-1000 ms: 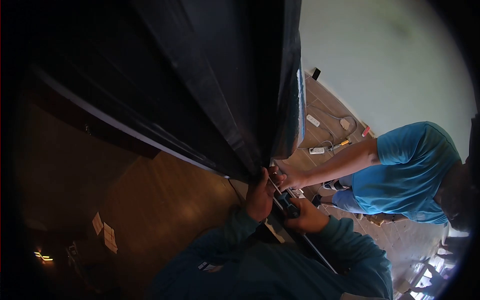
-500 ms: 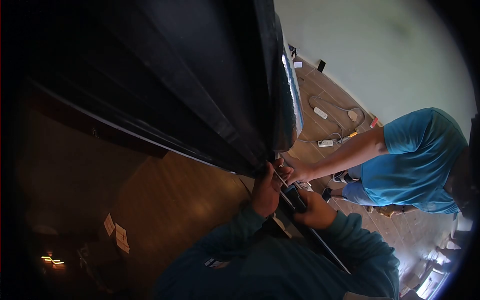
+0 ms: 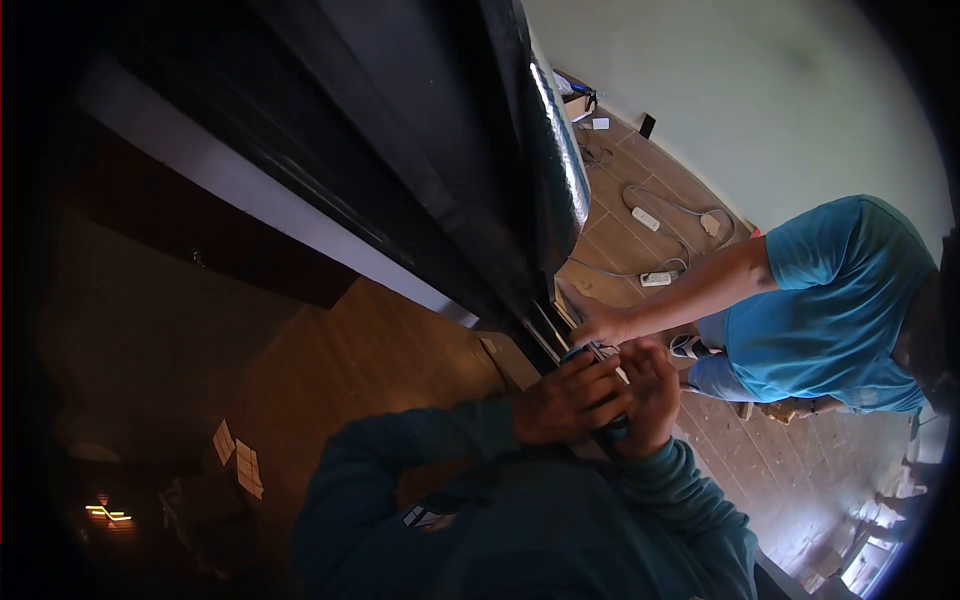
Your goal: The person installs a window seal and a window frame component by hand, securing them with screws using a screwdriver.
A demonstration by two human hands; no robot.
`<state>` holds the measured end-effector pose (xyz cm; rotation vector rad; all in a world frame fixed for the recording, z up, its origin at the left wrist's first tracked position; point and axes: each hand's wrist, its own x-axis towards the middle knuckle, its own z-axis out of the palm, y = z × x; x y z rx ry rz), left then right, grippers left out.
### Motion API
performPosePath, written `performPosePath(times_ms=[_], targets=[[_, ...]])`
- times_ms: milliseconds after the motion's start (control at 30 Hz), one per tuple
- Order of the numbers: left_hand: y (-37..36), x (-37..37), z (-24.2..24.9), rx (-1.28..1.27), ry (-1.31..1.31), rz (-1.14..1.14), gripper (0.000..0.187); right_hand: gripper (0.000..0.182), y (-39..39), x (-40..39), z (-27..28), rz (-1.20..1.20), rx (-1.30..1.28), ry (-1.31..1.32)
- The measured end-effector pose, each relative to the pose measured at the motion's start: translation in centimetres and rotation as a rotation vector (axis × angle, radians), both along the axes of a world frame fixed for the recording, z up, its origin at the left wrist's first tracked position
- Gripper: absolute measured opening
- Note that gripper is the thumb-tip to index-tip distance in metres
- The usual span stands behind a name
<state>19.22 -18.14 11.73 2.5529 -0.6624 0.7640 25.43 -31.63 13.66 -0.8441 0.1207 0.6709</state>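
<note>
A dark tool (image 3: 617,428), its kind not clear, is held close in front of my chest. My left hand (image 3: 572,398) lies over it with the fingers bent across its top. On the other side my right hand (image 3: 650,392) is cupped around it, fingertips raised and slightly blurred. Thin metal strips run from just beyond my hands along the lower end of a large black ribbed panel (image 3: 430,170). Another person's hand (image 3: 600,322) reaches in from the right, at the panel's edge close to my fingers.
The other person, in a blue shirt (image 3: 820,320), stands at the right. Power strips (image 3: 658,279) and cables lie on the tiled floor (image 3: 630,180) by the pale wall (image 3: 740,100). Paper pieces (image 3: 247,470) lie on the brown floor at the left.
My left hand has come off the panel's end and moved back onto the tool. My right hand has shifted, its fingers now raised. More of the panel's pale edge shows.
</note>
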Motion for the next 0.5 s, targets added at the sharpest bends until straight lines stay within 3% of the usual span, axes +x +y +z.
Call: performPosePath(times_ms=[67,100,133,200,233,300,367,400,433,467,500], targets=[[0.7,2.3,-0.3,0.079,-0.158,-0.19,0.03,0.032,-0.2,-1.3,-0.5,-0.325,0.114,-0.271],[0.5,2.7,-0.3,0.076,-0.164,-0.194,0.03,0.033,0.0,-1.5,-0.8,-0.359,0.007,-0.483],[0.4,2.9,-0.2,0.073,-0.157,-0.199,0.027,0.033,0.0,-1.6,-0.8,-0.364,0.007,-0.488],[0.4,3.3,0.3,0.069,-0.154,-0.202,0.023,0.033,0.0,-1.8,-0.8,-0.233,-0.12,-0.736],[0.5,3.4,0.6,0.151,-0.083,-0.219,0.023,0.033,-0.3,-1.6,-1.3,-0.23,-0.124,-0.733],[0.4,4.7,2.3,0.213,-0.017,-0.196,0.023,0.035,-1.0,0.0,-2.6,-0.168,-0.055,0.018],[0.2,7.4,6.2,0.449,0.714,-0.329,0.027,0.036,-0.5,0.8,-1.0,-0.256,-0.037,0.018],[-0.2,8.4,5.9,0.439,0.709,-0.316,0.027,0.037,-0.5,1.0,-0.5,-0.37,-0.004,0.005],[-0.5,9.2,4.7,0.44,0.906,-0.487,0.028,0.038,-0.4,0.0,-1.6,-0.311,-0.098,-0.209],[-1.0,10.0,3.5,0.433,1.105,-0.663,0.028,0.038,-0.3,-0.9,-2.3,-0.293,-0.103,-0.198],[-1.7,11.4,3.7,0.594,1.216,-0.947,0.029,0.038,0.1,-1.4,-2.8,-0.282,-0.093,-0.302]])
